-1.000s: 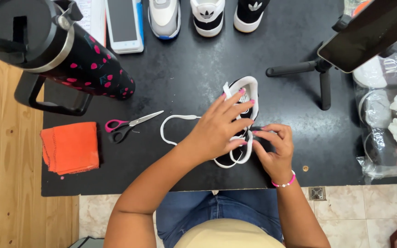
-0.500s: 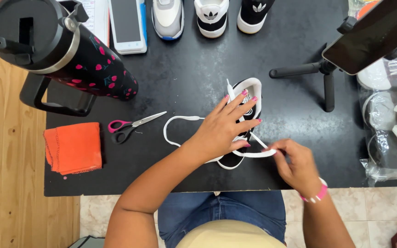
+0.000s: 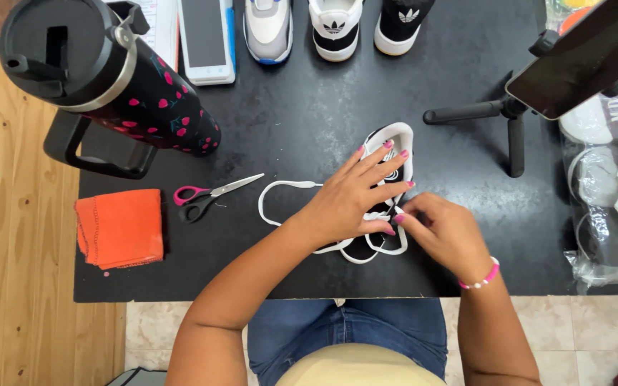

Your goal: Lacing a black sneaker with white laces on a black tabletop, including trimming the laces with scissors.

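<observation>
bare arms, pink-painted nails, pink and white bead bracelet (image 3: 482, 277), blue jeans (image 3: 345, 332), pale yellow top (image 3: 357, 366)

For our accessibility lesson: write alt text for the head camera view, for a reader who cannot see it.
A seated person's left hand presses down on a small black-and-white shoe on a black table, while the right hand pinches its white lace. To the left lie pink-handled scissors, an orange cloth and a black tumbler; three small shoes line the far edge.
</observation>
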